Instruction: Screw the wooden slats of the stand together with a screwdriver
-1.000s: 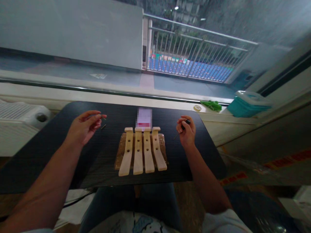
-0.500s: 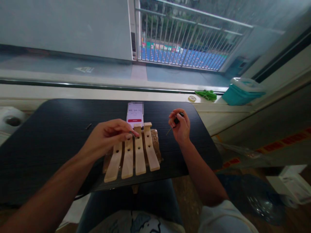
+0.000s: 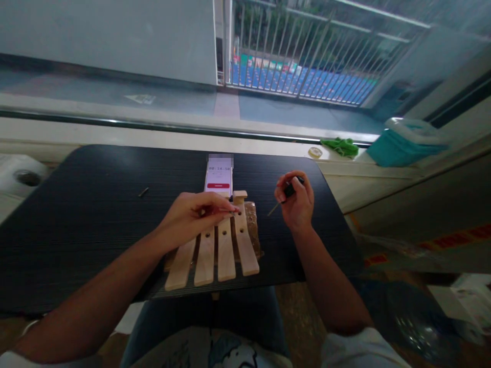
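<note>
Several pale wooden pieces (image 3: pixel 226 255), each with holes and a notched far end, lie side by side on a brown, shiny-wrapped block (image 3: pixel 252 220). My left hand (image 3: pixel 192 217) reaches over them, thumb and fingers pinched on a tiny item too small to name. Its fingertips are beside the upper hole of the rightmost wooden piece (image 3: pixel 245 248), and the hand hides the upper parts of the others. To the right, my right hand (image 3: pixel 299 209) is raised above the table, closed around a screwdriver (image 3: pixel 293 188) with a black handle. Its thin shaft points down and left.
A phone (image 3: pixel 218 176) showing a timer stands behind the wooden pieces. On the dark table (image 3: pixel 95 220) a small dark metal piece (image 3: pixel 143 192) lies to the left. The sill holds a tape roll (image 3: pixel 315 152), a green cloth (image 3: pixel 341 146) and a teal bin (image 3: pixel 399 145).
My left hand has shifted right, from the hole of the neighbouring piece to that of the rightmost one. The right hand keeps the screwdriver; the view has turned slightly.
</note>
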### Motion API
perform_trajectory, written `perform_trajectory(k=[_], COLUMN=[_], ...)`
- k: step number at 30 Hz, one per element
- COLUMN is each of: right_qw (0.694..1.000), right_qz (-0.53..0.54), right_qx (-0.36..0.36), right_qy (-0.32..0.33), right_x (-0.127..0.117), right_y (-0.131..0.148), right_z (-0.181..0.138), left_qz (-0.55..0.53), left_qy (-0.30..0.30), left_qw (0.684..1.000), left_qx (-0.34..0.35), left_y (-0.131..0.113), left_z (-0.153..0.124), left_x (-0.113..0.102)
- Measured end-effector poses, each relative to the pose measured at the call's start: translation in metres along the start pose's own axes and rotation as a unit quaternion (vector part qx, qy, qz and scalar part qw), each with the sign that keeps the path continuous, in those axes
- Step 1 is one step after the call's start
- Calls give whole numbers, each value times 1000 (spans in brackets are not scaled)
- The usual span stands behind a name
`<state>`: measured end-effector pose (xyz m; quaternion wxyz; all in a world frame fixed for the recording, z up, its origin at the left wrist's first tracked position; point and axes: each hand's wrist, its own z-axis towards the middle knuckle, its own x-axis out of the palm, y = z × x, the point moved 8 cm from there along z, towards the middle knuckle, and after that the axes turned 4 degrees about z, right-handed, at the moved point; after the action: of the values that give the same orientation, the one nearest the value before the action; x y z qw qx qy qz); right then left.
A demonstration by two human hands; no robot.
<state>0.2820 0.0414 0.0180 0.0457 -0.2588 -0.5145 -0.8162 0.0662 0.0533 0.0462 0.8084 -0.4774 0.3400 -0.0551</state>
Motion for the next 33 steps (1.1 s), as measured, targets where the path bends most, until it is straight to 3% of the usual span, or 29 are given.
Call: perform_trajectory(k=[7, 11, 22, 29, 33], right_qw=[1000, 1000, 998, 999, 998], right_qz=[18, 12, -59, -41, -56], right_qx=[0, -1, -6, -11, -13], right_qy=[1, -4, 12, 12, 26], right_x=[1, 0, 2, 2, 0], right_y=[1, 3, 6, 5, 9], right_z=[-1, -1, -2, -2, -2], left_qz=[-124, -138, -71, -96, -95], left_qy=[-64, -105, -36, -151, -185], left_qw=[990, 985, 996, 984, 978], left_qx=[-19, -18, -33, -18, -12], left_y=[5, 6, 5, 8, 11], left_z=[-3, -8, -5, -12, -15], left_x=[-6, -13, -3, -25, -35])
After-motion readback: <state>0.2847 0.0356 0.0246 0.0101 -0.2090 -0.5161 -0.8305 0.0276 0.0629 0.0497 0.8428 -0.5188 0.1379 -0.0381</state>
